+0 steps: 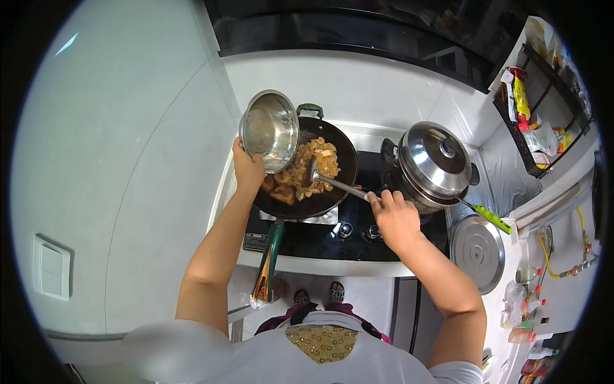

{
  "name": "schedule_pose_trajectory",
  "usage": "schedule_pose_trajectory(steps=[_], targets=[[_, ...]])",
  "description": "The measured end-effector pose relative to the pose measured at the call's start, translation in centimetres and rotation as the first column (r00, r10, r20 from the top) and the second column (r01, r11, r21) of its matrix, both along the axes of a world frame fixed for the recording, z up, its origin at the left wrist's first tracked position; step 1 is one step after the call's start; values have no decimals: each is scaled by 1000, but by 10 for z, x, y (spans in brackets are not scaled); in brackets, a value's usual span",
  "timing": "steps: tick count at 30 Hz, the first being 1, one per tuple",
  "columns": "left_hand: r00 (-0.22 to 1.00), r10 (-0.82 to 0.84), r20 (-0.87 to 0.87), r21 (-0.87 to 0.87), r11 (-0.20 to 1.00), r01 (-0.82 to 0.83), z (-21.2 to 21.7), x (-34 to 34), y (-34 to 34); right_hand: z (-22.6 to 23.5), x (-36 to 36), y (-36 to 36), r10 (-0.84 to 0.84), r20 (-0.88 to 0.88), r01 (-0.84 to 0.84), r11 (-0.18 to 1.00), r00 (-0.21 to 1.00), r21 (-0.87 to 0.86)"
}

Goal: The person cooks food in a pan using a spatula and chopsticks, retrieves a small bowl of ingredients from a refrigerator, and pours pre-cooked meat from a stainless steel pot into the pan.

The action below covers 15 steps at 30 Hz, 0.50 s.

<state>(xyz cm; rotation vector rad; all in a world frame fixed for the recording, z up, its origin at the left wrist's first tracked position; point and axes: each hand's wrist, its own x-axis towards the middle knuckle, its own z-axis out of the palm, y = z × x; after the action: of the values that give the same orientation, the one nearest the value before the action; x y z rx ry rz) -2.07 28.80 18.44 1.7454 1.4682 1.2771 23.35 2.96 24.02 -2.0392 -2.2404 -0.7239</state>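
Observation:
My left hand (249,165) grips the rim of a steel bowl (271,131), which is tipped on its side over the left part of a dark wok (332,203). Light brown chopped food (323,160) and darker browned chunks (280,192) lie in the wok. My right hand (395,219) is closed round the handle of a metal spatula (341,185); its blade rests among the food. The bowl's inside looks wet, with no pieces of food visible in it. The wok's green handle (270,259) points toward me.
A lidded steel pot (437,160) stands on the right of the black cooktop (307,248), with a green-handled utensil (491,219) beside it. A round metal lid (476,256), bottles (526,301) and a wall rack (521,137) of packets are to the right. The range hood (358,32) hangs above.

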Motion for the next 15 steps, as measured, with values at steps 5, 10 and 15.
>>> schedule_pose_trajectory(steps=[5, 10, 15], targets=[[947, 6, 322, -242, 967, 76, 18, 3, -13, -6, -11, 6, 20, -9, -19, 996, 1000, 84], [912, 37, 408, -300, 949, 95, 34, 0, -20, -18, -26, 35, 28, -4, -27, 986, 1000, 164], [887, 74, 456, -313, 946, 82, 39, -6, -19, -30, -43, 44, 13, -22, -11, 996, 1000, 93]])
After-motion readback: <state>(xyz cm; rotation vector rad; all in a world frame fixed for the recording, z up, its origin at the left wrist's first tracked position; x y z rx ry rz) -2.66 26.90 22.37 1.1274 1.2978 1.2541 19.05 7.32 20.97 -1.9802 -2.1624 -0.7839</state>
